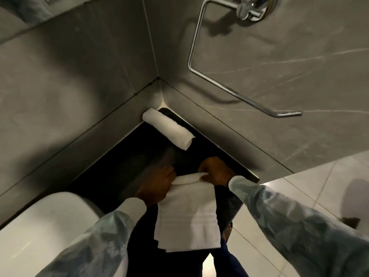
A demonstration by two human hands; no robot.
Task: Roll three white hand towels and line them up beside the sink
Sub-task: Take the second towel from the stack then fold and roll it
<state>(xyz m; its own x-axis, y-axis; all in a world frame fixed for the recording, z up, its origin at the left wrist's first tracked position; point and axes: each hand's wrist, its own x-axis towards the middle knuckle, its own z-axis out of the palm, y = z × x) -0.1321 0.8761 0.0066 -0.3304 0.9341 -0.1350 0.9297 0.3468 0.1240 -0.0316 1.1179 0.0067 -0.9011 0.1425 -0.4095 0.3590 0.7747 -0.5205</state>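
Rolled towel (168, 128): 1 white hand towel, fully rolled, lies at the far corner of the dark counter (127, 156), where the 2 grey walls meet. Its far end touches the left wall's base; its open spiral end points right and near.

Second towel (187, 212): white, partly rolled. The rolled part sits at its far end on the counter, between the hands; the flat part runs toward the near edge and hangs over it, folded in layers.

Left hand (155, 186): pressed on the left end of the roll, fingers curled on the cloth and gripping it. The hand is blurred, so finger detail is unclear.

Right hand (215, 172): clenched over the right end of the same roll, thumb at the near side, fingers wrapped over the top.

Sleeves: both arms wear pale patterned sleeves with white cuffs.

Sink (50, 226): a white basin at the near left, just beside the left arm.

Towel ring (229, 66): a chrome bar on the right wall, far above the counter, empty-looking loop open at its near end.

Floor (309, 188): pale tiles at the right.
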